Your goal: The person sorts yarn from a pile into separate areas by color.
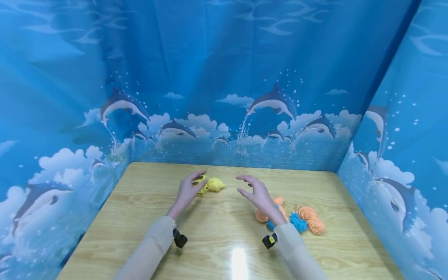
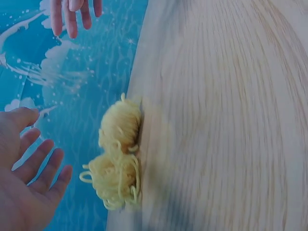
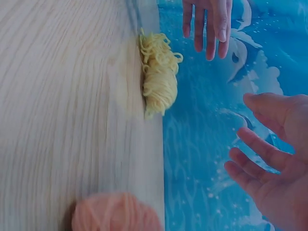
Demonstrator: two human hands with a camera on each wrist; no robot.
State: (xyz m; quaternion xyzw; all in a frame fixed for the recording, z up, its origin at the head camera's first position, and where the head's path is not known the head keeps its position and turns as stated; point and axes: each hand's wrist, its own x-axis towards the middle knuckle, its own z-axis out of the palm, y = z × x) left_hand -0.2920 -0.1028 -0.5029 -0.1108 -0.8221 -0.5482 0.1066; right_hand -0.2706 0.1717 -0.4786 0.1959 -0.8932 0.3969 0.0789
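Two clumps of yellow yarn (image 1: 216, 184) lie side by side near the table's far side, one wound neatly and one loose with loops. My left hand (image 1: 188, 190) hovers beside the loose clump, fingers spread and holding nothing; in the left wrist view the yellow yarn (image 2: 118, 159) stands apart from the fingertips. Across from it, my right hand (image 1: 257, 191) is held in the air with fingers parted and nothing in them. Under and beside the right forearm lie balls of peach yarn (image 1: 307, 212) and blue yarn (image 1: 298, 223), partly hidden by the arm.
The wooden table (image 1: 210, 233) carries all the yarn. Blue curtains (image 1: 217, 77) printed with dolphins rise behind it and along both sides. Each wrist wears a small black camera (image 1: 179, 238). Another peach ball (image 3: 115, 214) shows at the bottom of the right wrist view.
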